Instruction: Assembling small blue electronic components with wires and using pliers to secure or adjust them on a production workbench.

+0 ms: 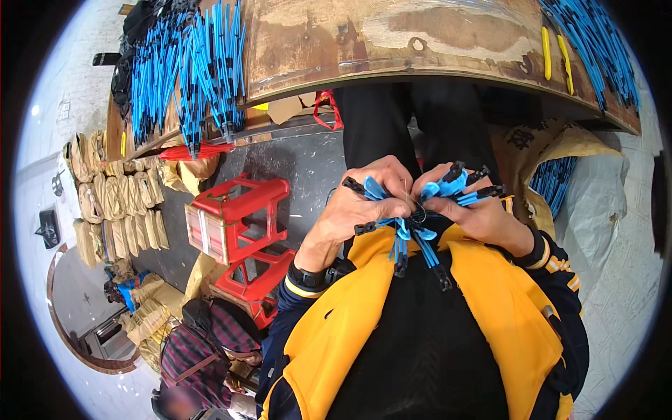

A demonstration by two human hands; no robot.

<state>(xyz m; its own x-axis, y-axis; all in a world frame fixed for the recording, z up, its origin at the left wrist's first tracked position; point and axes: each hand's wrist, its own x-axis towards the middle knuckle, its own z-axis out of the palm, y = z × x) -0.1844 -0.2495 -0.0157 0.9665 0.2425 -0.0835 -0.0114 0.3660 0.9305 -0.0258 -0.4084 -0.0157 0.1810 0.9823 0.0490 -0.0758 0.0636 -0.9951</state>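
In front of my chest, both hands work on a bunch of blue umbrella ribs [402,231] with black ends, which fan out from a dark centre. My left hand [369,203] pinches the bunch from the left, thumb and fingers pressed together near the middle. From the right, my right hand [479,218] grips more of the ribs, its thumb close to the centre. A thin wire [407,190] shows between the two hands, looped about the gathered ends. Which fingers hold the wire is hard to make out. Some rib ends point down over my black shirt.
Ahead stands a wooden table [315,42] with heaps of blue ribs [210,70] at left and more ribs [595,49] at right, beside yellow-handled pliers [556,59]. Red stools [245,210] are at my left. A person in a plaid shirt [196,353] sits behind them. A sack [539,150] lies right.
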